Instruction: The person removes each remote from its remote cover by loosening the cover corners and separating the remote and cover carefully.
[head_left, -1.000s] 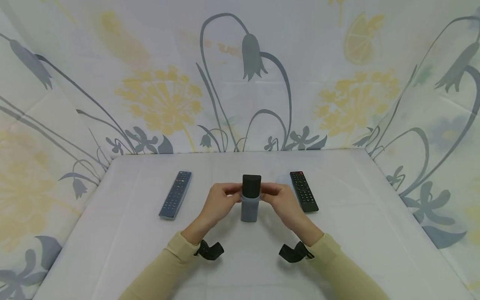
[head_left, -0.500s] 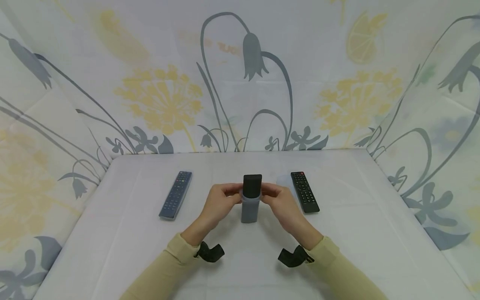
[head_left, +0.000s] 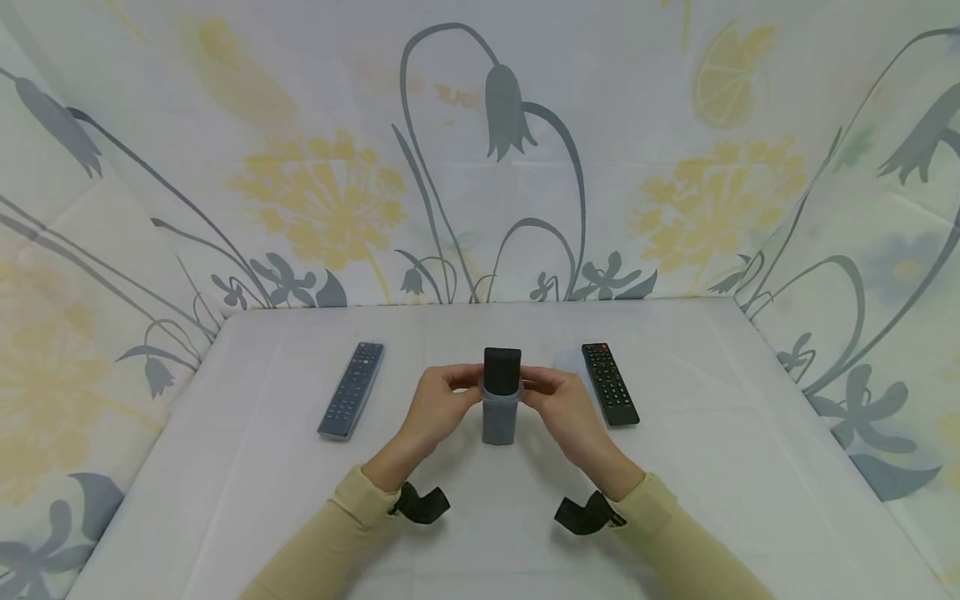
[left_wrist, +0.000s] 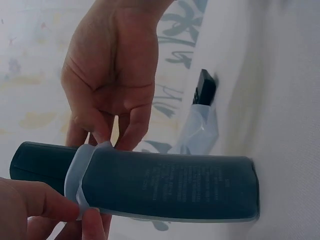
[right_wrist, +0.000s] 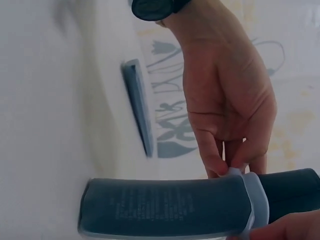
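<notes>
In the head view a dark remote control (head_left: pixel 502 371) stands upright at the middle of the table, its bare upper part black. A translucent sleeve-like cover (head_left: pixel 498 423) encloses the lower part, with its rim folded into a thick band. My left hand (head_left: pixel 437 408) pinches that rim on one side, thumb and fingers together. On the opposite side my right hand (head_left: pixel 567 410) pinches the same rim. Faint printed text shows through the cover (left_wrist: pixel 190 187) in the left wrist view. Buttons on this remote are hidden from every view.
A bluish remote (head_left: pixel 352 390) lies to the left on the white tablecloth (head_left: pixel 247 467). To the right lies a black remote (head_left: pixel 609 383), with a translucent flat piece (head_left: pixel 567 360) beside it. Floral fabric walls (head_left: pixel 480 192) enclose the table at the back and sides.
</notes>
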